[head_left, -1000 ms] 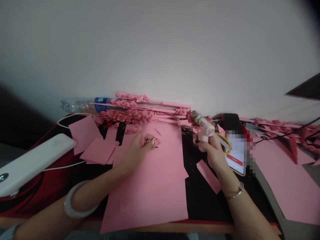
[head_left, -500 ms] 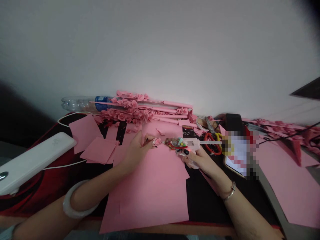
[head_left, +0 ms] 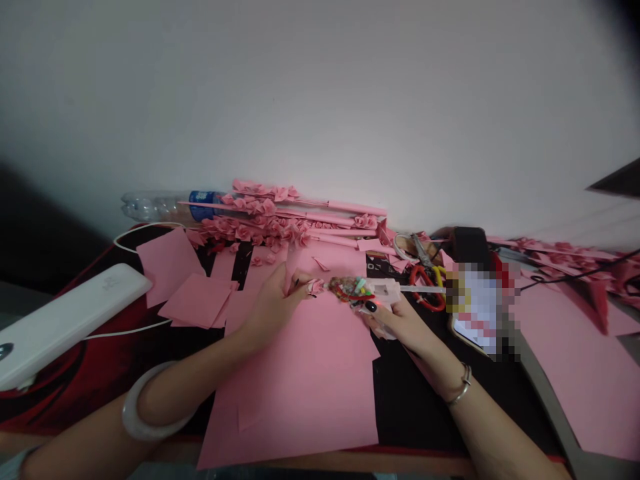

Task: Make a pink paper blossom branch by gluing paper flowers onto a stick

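My left hand (head_left: 273, 303) pinches a small pink paper rose (head_left: 315, 287) over a large pink paper sheet (head_left: 300, 373). A white bangle sits on that forearm. My right hand (head_left: 400, 323) grips a pink glue gun (head_left: 373, 291) decorated with colourful bits. Its nozzle end points left and meets the rose. A thin white glue stick sticks out of the gun's back toward the right.
Pink paper stems with roses (head_left: 280, 223) and a plastic bottle (head_left: 165, 205) lie along the wall. Loose pink squares (head_left: 185, 283) lie at left beside a white device (head_left: 60, 320) with a cable. Red-handled scissors (head_left: 425, 280), a phone (head_left: 477, 303) and more pink paper (head_left: 575, 360) are at right.
My right hand brought the glue gun from upright near the phone down and left, until its tip reached the rose in my left hand. The left hand barely moved.
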Demonstrator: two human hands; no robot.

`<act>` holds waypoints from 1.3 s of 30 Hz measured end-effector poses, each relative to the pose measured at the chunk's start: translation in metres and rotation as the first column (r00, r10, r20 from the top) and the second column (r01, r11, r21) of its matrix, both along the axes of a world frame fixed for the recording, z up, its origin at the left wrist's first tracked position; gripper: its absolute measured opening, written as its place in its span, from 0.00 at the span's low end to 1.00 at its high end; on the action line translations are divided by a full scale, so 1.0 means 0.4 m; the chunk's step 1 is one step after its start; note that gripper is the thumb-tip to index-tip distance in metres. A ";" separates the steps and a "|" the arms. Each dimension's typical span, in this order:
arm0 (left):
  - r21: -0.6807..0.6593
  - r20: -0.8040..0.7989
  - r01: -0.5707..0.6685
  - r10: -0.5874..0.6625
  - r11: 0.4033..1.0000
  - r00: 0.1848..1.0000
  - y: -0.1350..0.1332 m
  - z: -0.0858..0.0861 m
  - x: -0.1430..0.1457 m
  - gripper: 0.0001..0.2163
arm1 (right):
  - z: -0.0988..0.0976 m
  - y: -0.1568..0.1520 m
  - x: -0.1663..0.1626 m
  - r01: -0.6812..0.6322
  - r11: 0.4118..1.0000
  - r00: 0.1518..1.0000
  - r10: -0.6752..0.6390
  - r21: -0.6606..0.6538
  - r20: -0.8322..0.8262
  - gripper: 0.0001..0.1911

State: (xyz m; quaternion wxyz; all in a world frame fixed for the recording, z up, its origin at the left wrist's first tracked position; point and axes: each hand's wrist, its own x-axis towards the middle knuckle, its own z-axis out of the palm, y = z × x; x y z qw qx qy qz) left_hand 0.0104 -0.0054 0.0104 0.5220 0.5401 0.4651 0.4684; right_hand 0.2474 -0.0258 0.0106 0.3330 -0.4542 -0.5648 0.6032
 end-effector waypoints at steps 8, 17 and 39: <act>0.008 -0.031 -0.005 0.005 1.000 1.000 -0.004 0.004 -0.002 0.10 | 0.018 0.000 -0.009 -0.001 1.000 1.000 0.001 0.008 0.020 0.22; 0.014 -0.022 -0.001 0.001 1.000 1.000 -0.004 -0.006 -0.003 0.10 | 0.016 0.000 -0.006 -0.020 1.000 0.999 0.019 0.023 0.031 0.22; 0.010 -0.047 -0.021 0.021 1.000 0.999 -0.008 0.006 0.002 0.10 | 0.019 0.002 -0.009 -0.045 0.997 0.998 0.043 0.060 0.042 0.18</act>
